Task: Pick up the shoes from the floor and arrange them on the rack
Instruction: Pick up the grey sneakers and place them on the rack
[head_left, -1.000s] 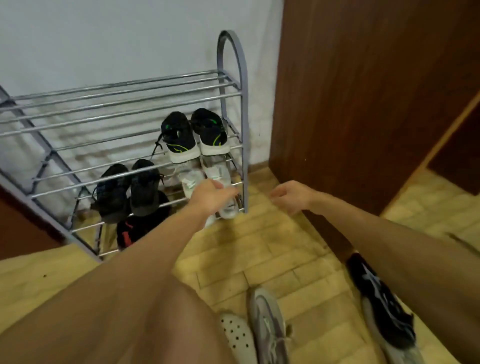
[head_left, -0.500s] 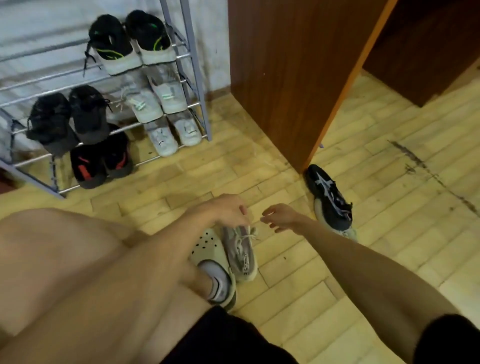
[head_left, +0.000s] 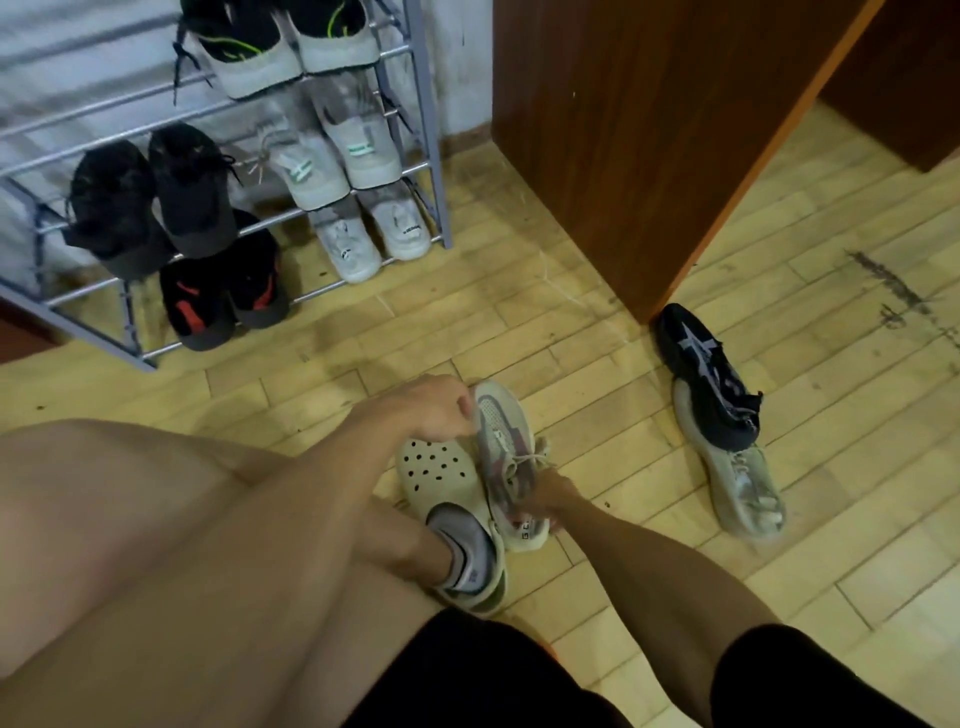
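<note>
A grey and pink sneaker (head_left: 501, 457) lies on the wooden floor right beside my foot. My left hand (head_left: 426, 408) closes over its toe end. My right hand (head_left: 545, 496) grips its heel and laces, fingers partly hidden behind it. A black sneaker (head_left: 701, 376) rests over a pale grey sneaker (head_left: 743, 480) on the floor at the right. The metal shoe rack (head_left: 431, 150) stands at the upper left, holding several pairs of black and white shoes.
My foot in a grey sock and a cream perforated clog (head_left: 441, 480) is planted just left of the sneaker. A tall brown wooden cabinet (head_left: 649, 130) stands right of the rack, its corner near the black sneaker. My bare knee fills the lower left.
My view dropped from the rack to the floor. Both hands came down from the rack's lower shelf and took hold of the grey and pink sneaker.
</note>
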